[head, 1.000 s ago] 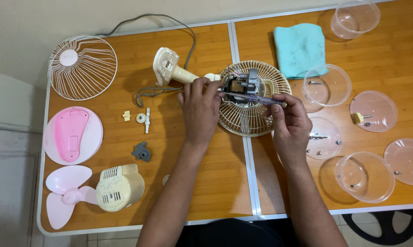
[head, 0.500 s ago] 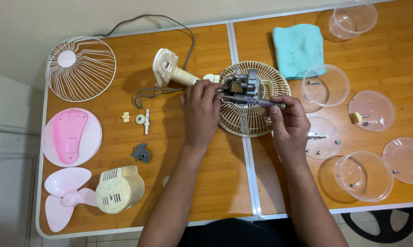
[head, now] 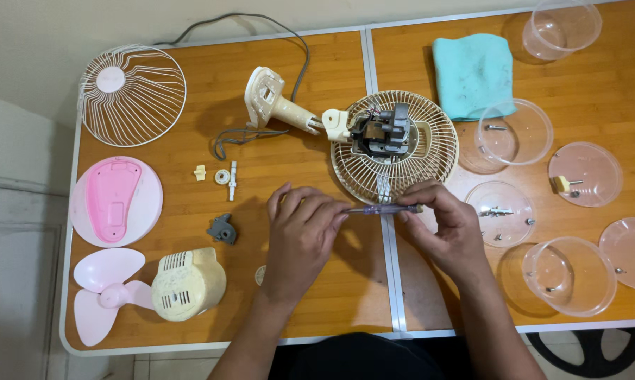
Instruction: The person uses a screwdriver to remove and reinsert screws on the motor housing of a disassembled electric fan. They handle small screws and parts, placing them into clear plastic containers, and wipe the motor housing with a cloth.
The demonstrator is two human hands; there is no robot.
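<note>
Both my hands hold a thin purple-handled screwdriver (head: 381, 209) level above the wooden table (head: 310, 295). My left hand (head: 302, 232) pinches its tip end. My right hand (head: 448, 225) grips its handle end. Just beyond the hands lies a cream rear fan grille (head: 430, 158) with the bare grey motor (head: 382, 131) sitting in it. The motor joins a cream fan neck and stand (head: 279, 105) with a grey cord. Neither hand touches the motor or grille.
To the left lie a white front grille (head: 133, 95), a pink base plate (head: 115, 200), a pink fan blade (head: 103, 292), a cream motor cover (head: 189, 283) and small loose parts (head: 224, 229). On the right are a teal cloth (head: 474, 74) and several clear plastic bowls and lids (head: 514, 134) with screws.
Both hands have drawn back from the motor toward me, bringing the screwdriver with them. It now lies level between them in front of the grille.
</note>
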